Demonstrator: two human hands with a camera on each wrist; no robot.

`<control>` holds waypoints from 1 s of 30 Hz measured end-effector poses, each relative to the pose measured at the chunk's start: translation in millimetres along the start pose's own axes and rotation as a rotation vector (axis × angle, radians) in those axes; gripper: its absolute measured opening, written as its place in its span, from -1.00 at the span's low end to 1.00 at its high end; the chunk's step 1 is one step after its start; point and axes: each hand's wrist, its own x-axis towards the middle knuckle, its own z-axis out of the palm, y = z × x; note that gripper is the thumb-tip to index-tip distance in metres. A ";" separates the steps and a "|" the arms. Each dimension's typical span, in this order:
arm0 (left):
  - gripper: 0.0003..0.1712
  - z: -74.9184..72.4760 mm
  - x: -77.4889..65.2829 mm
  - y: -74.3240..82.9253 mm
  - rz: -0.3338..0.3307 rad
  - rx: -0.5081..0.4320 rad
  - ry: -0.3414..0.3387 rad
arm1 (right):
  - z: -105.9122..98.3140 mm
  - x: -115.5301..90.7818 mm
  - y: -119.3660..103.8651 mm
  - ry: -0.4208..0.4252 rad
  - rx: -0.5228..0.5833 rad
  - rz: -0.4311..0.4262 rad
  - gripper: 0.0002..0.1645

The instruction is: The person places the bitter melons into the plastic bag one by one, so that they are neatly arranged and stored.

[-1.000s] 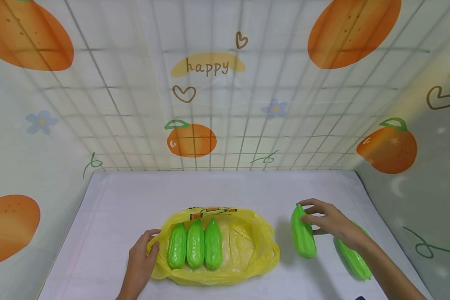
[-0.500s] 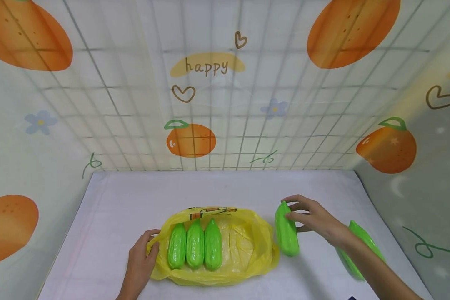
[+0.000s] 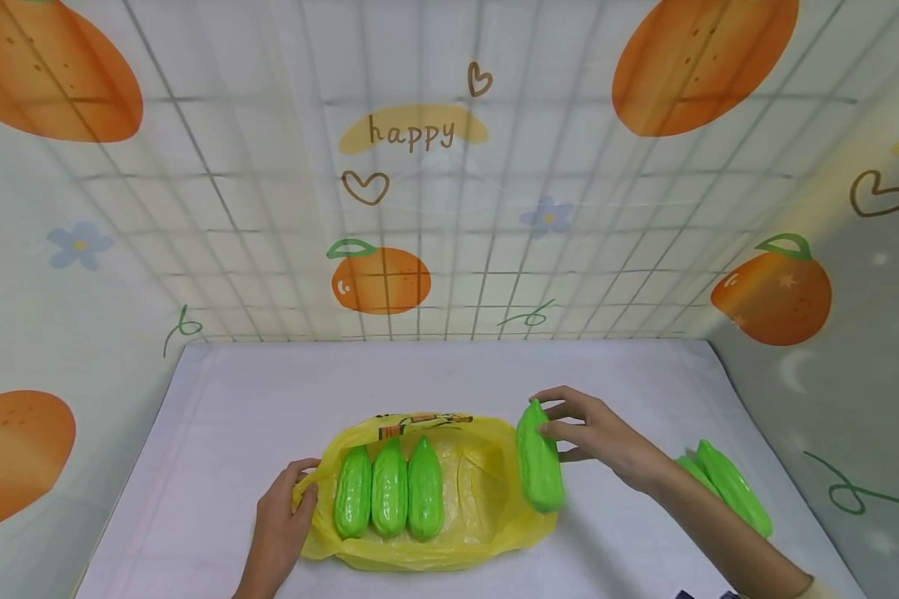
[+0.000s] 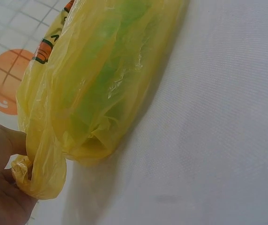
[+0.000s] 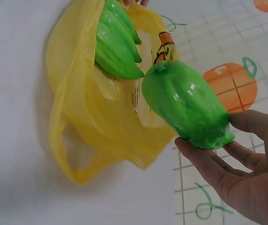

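Note:
My left hand grips the left handle of a yellow plastic bag, whose mouth lies open on the table. Inside, three glossy green papayas stand side by side in the left half. In my right hand another green papaya is held by fingers and thumb near its pointed end, over the bag's right rim. From the right wrist view, the held papaya hangs beside the bag's opening, its blunt end toward the bag. Yellow film covers the papayas in the left wrist view.
Two more green papayas lie together at the table's right side, one partly behind the right forearm. A white cloth covers the table. Printed fabric walls enclose the back and both sides. A dark object shows at the bottom edge.
My right hand has carried its papaya leftward from the table's right part to over the bag's right rim. The left hand keeps its grip, and the bag stays in place.

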 end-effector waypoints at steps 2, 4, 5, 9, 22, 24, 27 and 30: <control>-0.67 -0.1 0.2 -0.1 -0.002 0.004 -0.003 | 3.2 1.8 -1.7 -0.009 -0.001 -0.004 -0.41; -0.67 -0.3 0.4 -0.4 0.001 0.004 -0.003 | 6.5 3.9 -2.6 -0.018 0.000 -0.006 -0.42; -0.67 -0.3 0.5 -0.6 0.002 0.002 -0.004 | 8.5 5.0 -3.0 -0.020 0.003 -0.007 -0.43; -0.68 -0.2 0.9 -1.0 0.007 0.004 -0.003 | 16.9 9.5 -4.2 -0.036 0.001 -0.013 -0.45; -0.67 -0.5 1.0 -0.9 0.003 0.007 -0.004 | 50.2 26.1 -9.0 -0.093 0.003 -0.017 -0.45; -0.67 -0.4 1.4 -1.2 -0.001 0.009 -0.004 | 55.0 29.1 -7.2 -0.102 0.005 -0.007 -0.44; -0.67 -0.3 1.7 -1.6 -0.006 0.010 -0.005 | 60.7 33.2 -3.8 -0.108 0.008 0.009 -0.43; -0.68 -0.5 1.5 -1.8 -0.011 0.005 -0.005 | 65.2 36.3 -0.6 -0.105 0.011 0.023 -0.42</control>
